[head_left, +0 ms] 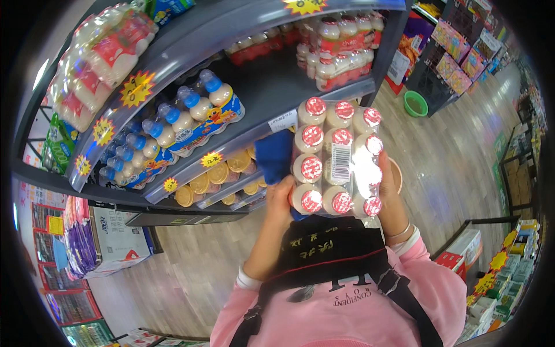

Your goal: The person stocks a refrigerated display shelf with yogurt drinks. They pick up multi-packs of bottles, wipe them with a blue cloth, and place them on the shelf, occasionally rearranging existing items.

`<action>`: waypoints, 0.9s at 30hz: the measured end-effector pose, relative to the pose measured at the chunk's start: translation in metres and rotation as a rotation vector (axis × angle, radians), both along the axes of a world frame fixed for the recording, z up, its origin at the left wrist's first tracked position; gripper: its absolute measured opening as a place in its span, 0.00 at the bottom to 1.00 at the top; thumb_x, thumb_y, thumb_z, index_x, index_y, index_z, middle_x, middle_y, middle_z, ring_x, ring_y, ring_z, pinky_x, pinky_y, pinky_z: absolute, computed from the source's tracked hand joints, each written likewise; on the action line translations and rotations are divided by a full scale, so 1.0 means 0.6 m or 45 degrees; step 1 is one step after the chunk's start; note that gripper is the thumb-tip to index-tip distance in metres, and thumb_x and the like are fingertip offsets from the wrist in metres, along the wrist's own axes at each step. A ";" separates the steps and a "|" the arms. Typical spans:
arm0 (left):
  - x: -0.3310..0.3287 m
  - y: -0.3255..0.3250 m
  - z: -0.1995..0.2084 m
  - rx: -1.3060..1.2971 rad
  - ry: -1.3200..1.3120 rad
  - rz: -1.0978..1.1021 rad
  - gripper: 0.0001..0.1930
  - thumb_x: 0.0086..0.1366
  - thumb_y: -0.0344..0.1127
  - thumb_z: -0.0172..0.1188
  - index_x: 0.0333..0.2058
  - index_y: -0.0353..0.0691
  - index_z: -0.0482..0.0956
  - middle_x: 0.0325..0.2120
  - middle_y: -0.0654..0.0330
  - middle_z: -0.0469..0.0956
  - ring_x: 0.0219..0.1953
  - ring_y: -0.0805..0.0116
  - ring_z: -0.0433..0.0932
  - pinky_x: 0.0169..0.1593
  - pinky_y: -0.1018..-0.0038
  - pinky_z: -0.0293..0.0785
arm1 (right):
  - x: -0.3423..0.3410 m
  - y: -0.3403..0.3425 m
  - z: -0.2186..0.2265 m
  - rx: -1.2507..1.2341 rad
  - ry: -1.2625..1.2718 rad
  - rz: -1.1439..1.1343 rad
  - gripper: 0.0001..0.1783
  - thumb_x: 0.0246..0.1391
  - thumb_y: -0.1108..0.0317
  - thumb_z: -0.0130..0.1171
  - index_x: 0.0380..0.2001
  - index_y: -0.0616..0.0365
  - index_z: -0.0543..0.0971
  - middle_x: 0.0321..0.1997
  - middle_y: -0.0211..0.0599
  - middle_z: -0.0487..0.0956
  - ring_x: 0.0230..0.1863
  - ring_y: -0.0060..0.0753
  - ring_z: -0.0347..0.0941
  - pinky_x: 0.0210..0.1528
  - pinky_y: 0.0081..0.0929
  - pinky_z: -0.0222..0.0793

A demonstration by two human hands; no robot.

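A shrink-wrapped pack of small milk-drink bottles (pixel 340 139) with red-and-white caps is held up in front of my chest, caps facing me. My left hand (pixel 280 198) grips its near left corner. On the opposite side my right hand (pixel 391 188) is closed around the edge. A barcode label (pixel 341 162) shows through the film, and glare whitens the right-hand bottles. A dark blue cloth (pixel 274 155) lies against the pack's left side, just beyond my left hand; whether the fingers pinch it too, I cannot tell.
Similar red-labelled packs (pixel 345 52) stack on the shelf at the far right. Blue-capped bottles (pixel 185 115) line the shelf to the left, above gold-lidded tubs (pixel 218 173). A green basin (pixel 415 103) sits on the floor beside a hanging display (pixel 454 55). Stocked shelves (pixel 503 283) stand at right.
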State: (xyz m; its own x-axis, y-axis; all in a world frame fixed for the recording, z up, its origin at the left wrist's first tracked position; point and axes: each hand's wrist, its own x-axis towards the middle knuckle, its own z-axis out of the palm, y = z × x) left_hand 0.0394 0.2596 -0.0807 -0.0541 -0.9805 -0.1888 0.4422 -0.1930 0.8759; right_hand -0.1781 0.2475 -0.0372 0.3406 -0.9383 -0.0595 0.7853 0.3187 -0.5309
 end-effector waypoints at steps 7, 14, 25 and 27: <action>0.002 0.024 0.035 -0.501 -0.798 0.425 0.18 0.69 0.38 0.53 0.51 0.31 0.74 0.47 0.57 0.77 0.48 0.70 0.73 0.53 0.73 0.67 | 0.030 0.004 -0.080 0.360 -0.361 -0.107 0.36 0.55 0.39 0.54 0.58 0.52 0.69 0.55 0.41 0.74 0.54 0.42 0.72 0.58 0.44 0.68; 0.046 0.042 0.112 -0.900 -0.341 0.344 0.24 0.67 0.52 0.49 0.48 0.37 0.76 0.47 0.53 0.76 0.45 0.59 0.76 0.51 0.61 0.69 | 0.032 0.013 -0.095 0.257 -0.381 0.056 0.37 0.59 0.40 0.49 0.63 0.53 0.62 0.61 0.43 0.69 0.59 0.43 0.68 0.60 0.46 0.65; -0.015 -0.022 0.197 -1.128 -2.034 -0.472 0.20 0.58 0.47 0.60 0.49 0.49 0.78 0.43 0.52 0.78 0.44 0.51 0.78 0.48 0.61 0.72 | 0.082 0.055 -0.176 0.396 -0.223 0.607 0.32 0.57 0.58 0.59 0.61 0.58 0.63 0.58 0.42 0.71 0.56 0.37 0.72 0.59 0.40 0.69; 0.010 -0.051 0.209 -0.728 -1.864 -0.811 0.20 0.59 0.44 0.61 0.49 0.47 0.77 0.44 0.51 0.78 0.47 0.51 0.77 0.49 0.68 0.73 | 0.089 0.057 -0.172 0.345 -0.235 0.565 0.34 0.56 0.59 0.60 0.62 0.58 0.61 0.58 0.43 0.70 0.57 0.36 0.70 0.61 0.40 0.67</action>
